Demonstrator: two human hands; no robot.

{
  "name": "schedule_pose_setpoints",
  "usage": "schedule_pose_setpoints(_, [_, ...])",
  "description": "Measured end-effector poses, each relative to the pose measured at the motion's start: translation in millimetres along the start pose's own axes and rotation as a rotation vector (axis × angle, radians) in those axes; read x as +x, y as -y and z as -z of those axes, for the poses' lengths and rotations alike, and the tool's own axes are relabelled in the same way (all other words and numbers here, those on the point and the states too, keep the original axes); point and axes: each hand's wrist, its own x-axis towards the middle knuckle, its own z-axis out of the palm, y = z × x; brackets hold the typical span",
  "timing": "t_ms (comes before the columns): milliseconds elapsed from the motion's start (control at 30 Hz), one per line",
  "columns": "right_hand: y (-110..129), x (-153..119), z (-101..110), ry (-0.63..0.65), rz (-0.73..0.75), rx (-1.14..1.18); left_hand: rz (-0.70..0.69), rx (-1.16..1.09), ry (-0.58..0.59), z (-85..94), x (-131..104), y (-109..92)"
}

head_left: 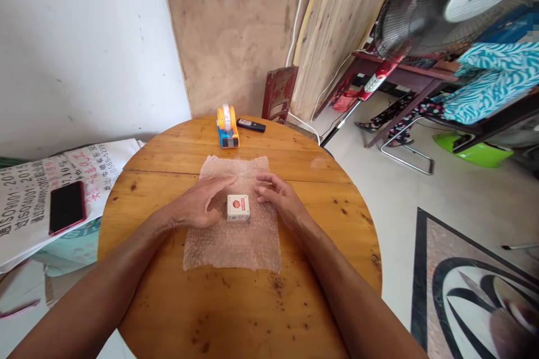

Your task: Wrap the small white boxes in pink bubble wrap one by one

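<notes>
A small cream box [238, 207] with red print sits near the middle of a sheet of clear bubble wrap [236, 249], which lies flat on the round wooden table [219, 314]. On the box's left side is my left hand [202, 199], thumb and fingers apart and holding nothing. To the right of the box, my right hand [280, 196] is held over the wrap's right edge with its fingers curved and apart, also holding nothing. Neither hand seems to grip the box.
An orange and blue tape dispenser [228, 128] and a black remote-like object [251, 125] stand at the table's far edge. A phone [67, 207] lies on printed sacks at left. Beyond are a red chair [280, 90], a fan [442, 5] and a seated person [484, 84].
</notes>
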Motion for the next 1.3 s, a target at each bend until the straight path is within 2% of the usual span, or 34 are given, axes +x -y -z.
schedule_pose_setpoints(167, [-3.6,-1.4,-1.8,0.034,0.088,-0.141,-0.078,-0.088,-0.03,2.0,0.1,-10.7])
schedule_pose_setpoints(367, [-5.8,1.0,-2.3,0.042,0.113,-0.225,0.033,-0.039,0.006,-7.8,1.6,-18.1])
schedule_pose_setpoints(533, [-10.9,-0.6,-2.9,0.073,0.234,-0.376,0.033,-0.036,-0.05,-12.2,1.4,-16.0])
schedule_pose_setpoints(700, [-11.4,-0.5,-1.4,0.113,0.306,-0.421,0.023,-0.025,-0.057,-12.3,1.5,-17.0])
schedule_pose_setpoints(833, [-2.8,-0.5,1.5,0.184,0.355,-0.389,0.018,-0.009,-0.045,-11.2,2.2,-18.6])
schedule_pose_setpoints(1033, [25.4,-16.3,10.4,0.243,0.288,-0.49,0.005,0.026,-0.053,-9.3,3.2,-21.1])
schedule_pose_setpoints(1100, [35.5,-24.9,15.2,0.309,0.266,-0.577,0.033,0.034,-0.04,-8.7,2.9,-22.0])
schedule_pose_setpoints(1167, [44.5,-34.9,17.7,0.429,0.265,-0.686,0.056,0.033,-0.018,-7.8,2.5,-23.3])
schedule_pose_setpoints(1233, [51.4,-46.8,15.2,0.55,0.299,-0.806,0.067,0.02,-0.002,-6.6,2.2,-24.7])
schedule_pose_setpoints(1300, [54.4,-60.0,6.7,0.601,0.342,-0.949,0.074,0.006,0.006,-5.4,2.2,-26.0])
